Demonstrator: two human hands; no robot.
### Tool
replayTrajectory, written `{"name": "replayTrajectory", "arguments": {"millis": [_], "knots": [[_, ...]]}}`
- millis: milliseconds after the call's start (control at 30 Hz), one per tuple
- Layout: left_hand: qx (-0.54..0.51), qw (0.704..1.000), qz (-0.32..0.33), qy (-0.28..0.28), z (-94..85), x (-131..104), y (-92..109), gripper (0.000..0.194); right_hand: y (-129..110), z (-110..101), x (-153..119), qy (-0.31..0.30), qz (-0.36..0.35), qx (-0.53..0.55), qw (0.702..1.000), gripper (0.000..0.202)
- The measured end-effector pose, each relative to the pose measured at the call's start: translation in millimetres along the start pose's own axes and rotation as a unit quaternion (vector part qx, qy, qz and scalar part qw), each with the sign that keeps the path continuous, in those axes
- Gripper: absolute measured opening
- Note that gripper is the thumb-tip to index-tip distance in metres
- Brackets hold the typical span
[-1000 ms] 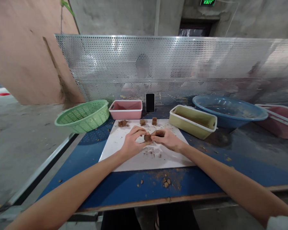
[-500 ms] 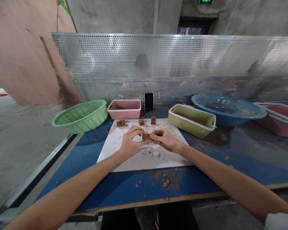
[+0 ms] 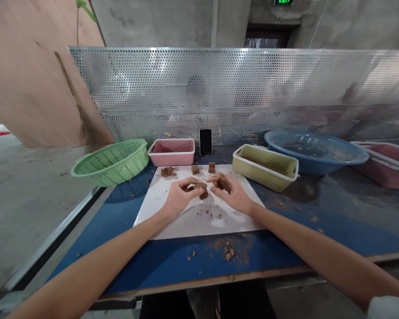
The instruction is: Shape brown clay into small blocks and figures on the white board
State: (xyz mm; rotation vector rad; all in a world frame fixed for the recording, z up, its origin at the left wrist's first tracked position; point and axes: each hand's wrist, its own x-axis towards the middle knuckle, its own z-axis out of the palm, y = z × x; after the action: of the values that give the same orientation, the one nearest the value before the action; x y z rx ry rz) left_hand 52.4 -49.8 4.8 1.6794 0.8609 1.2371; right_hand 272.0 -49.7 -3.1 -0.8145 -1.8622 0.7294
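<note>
Fingers [image 3: 190, 180] and thumb of the left hand [image 3: 179, 197] pinch a brown lump [image 3: 203, 190], which looks like clay. It sits between the two hands, above the middle of the white board [image 3: 162, 221]. On the right hand [image 3: 234, 193], the fingers are bent and spread away from the thumb, with a gap between them. They are just beside the lump and look dirty. I can't tell if they touch it.

A few things could go wrong. If the left hand squeezes too hard, the lump could get squashed or crack, because it looks soft. If the pinch is too loose, the lump could slip out, since only one hand seems to hold it. It could then drop onto the crumbs [image 3: 208, 212] under the hands, and bits might stick to it. Dirt on the right fingers could rub off on it too.

Near the far edge of the board are a bumpy clump [image 3: 167, 171], a small block [image 3: 195, 169] and a taller block [image 3: 212, 167]. A hand that reaches too far could bump them. More bits [image 3: 229, 253] lie on the blue desk [image 3: 136, 266], near its front edge, where a sleeve could brush them off.
</note>
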Motion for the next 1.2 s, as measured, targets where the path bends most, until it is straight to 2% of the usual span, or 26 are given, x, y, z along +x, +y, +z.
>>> {"name": "replayTrajectory", "arguments": {"millis": [100, 200, 300, 567, 700, 800, 967, 1100, 1200], "knots": [[-0.086, 0.994, -0.046, -0.041, 3.0, -1.9, 1.4, 0.038, -5.4, -4.9, -7.2, 0.043, -0.139, -0.165, 0.975, 0.034], [-0.146, 0.984, -0.084, -0.057, 8.3, -5.9, 3.1, 0.047, -6.2, -6.1, -10.4, 0.041, -0.197, -0.230, 0.952, 0.023], [-0.186, 0.974, -0.113, -0.058, 12.7, -9.0, 5.2, 0.047, -5.7, -6.3, -10.3, 0.028, -0.203, -0.253, 0.946, 0.014], [-0.253, 0.952, -0.168, -0.048, 16.2, -10.1, 7.6, 0.046, -7.2, -2.6, -9.4, 0.048, -0.251, -0.221, 0.941, 0.013], [-0.267, 0.946, -0.176, -0.046, 17.0, -10.8, 9.1, 0.046, -5.7, -0.3, -7.1, 0.072, -0.282, -0.199, 0.936, 0.017], [-0.266, 0.946, -0.181, -0.036, 16.8, -10.8, 9.7, 0.047, -8.2, -1.9, -5.3, 0.068, -0.294, -0.210, 0.930, 0.017], [-0.259, 0.947, -0.182, -0.043, 16.3, -10.3, 7.2, 0.050, -12.6, -7.8, -5.7, 0.041, -0.270, -0.233, 0.933, 0.026], [-0.268, 0.943, -0.186, -0.062, 16.6, -10.6, 4.6, 0.049, -11.5, -9.0, -8.1, 0.038, -0.278, -0.190, 0.941, 0.030], [-0.269, 0.947, -0.167, -0.055, 15.7, -10.5, 3.8, 0.051, -13.2, -4.6, -9.2, 0.069, -0.229, -0.131, 0.962, 0.024]]}}
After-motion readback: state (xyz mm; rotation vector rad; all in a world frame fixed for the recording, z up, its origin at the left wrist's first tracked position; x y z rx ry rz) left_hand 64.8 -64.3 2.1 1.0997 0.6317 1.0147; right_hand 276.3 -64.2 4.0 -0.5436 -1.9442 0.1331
